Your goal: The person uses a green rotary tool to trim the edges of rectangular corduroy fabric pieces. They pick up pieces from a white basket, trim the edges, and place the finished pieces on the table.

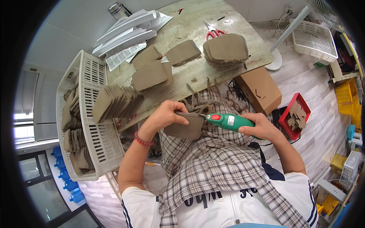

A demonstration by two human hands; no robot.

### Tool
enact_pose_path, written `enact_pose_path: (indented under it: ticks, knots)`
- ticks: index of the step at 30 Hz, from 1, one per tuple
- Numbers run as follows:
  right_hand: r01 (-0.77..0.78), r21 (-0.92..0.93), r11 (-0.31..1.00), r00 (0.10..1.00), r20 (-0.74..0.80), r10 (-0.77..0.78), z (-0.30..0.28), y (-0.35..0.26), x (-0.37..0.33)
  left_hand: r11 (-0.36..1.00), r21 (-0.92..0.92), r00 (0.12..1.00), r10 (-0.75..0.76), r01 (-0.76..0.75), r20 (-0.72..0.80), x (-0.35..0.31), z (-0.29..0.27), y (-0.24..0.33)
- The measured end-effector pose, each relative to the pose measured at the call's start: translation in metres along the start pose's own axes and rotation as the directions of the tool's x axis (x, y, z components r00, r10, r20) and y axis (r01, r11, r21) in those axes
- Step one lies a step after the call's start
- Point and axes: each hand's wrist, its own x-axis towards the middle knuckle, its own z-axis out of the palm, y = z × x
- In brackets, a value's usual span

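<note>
My left hand [170, 116] pinches a brown, round-cornered pad [185, 129] by its upper edge, over my lap. My right hand [260, 127] is wrapped round a green handheld electric cutter [232, 120] with a red switch. The cutter's dark tip meets the pad's upper right corner. Narrow brown trimmed strips [205, 100] hang and lie just beyond the pad, between the table edge and my lap. Similar pads lie on the table in a thick stack [225, 48], a smaller pile [183, 52] and an overlapping group [149, 76]. A leaning row of pads [114, 99] stands at the table's left edge.
A white plastic crate [102, 146] holding more pads stands at the left. Red-handled scissors [215, 33] and papers [127, 34] lie on the table [178, 21]. On the right are a cardboard box [262, 89], a red tray [292, 125] of small pieces and a fan stand [291, 28].
</note>
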Motion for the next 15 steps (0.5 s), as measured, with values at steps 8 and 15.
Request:
enact_pose_path:
  ticks: [8, 15]
  knots:
    - [0.015, -0.183, 0.983, 0.999, 0.036, -0.009, -0.001, 0.0, 0.0, 0.999, 0.031, 0.993, -0.032, 0.028, 0.113, 0.007, 0.016, -0.003]
    - [0.151, -0.241, 0.959, 0.988, 0.071, -0.138, 0.01, 0.011, 0.016, 0.99, -0.135, 0.997, -0.031, 0.041, 0.072, 0.0, 0.031, -0.013]
